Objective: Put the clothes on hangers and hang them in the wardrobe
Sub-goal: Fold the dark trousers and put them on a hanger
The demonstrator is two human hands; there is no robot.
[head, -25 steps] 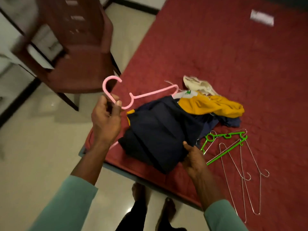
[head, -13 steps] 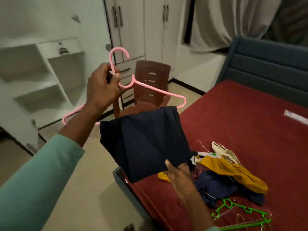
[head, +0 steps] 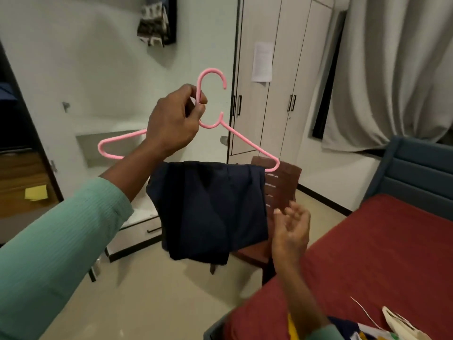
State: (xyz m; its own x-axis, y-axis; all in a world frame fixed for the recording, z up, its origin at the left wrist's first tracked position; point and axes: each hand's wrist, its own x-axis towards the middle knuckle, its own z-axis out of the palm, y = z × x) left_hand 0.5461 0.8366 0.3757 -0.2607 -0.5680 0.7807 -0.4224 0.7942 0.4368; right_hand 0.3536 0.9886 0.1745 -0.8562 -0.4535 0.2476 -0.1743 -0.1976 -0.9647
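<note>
Head cam, the only view: the left hand (head: 171, 121) is up at about chest height, with its fingers and thumb pinched round the neck of a pink plastic hanger (head: 250, 142), just under the hook. A dark navy folded garment (head: 210, 209) is draped over the hanger's bottom bar and hangs straight down in mid-air, over toward the right end of the bar, so that's where the task's thing is right now. The right hand (head: 291, 229) is lower, just beside the garment's right edge, with its fingers loosely curled and nothing in it. Can't really tell if it's brushing the cloth or not. A brown slatted plastic chair (head: 284, 182) sits behind the garment, partly hidden by it. A white wardrobe with black handles (head: 277, 94) is past the chair with its doors closed, and there's a sheet of white paper (head: 262, 62) stuck on one door. A grey curtain (head: 392, 69) hangs to the right of it. The bed with a dark red cover (head: 380, 253) fills the lower right, and a small heap of yellow, navy and cream clothes (head: 367, 332) lies on it at the bottom edge of the shot.
</note>
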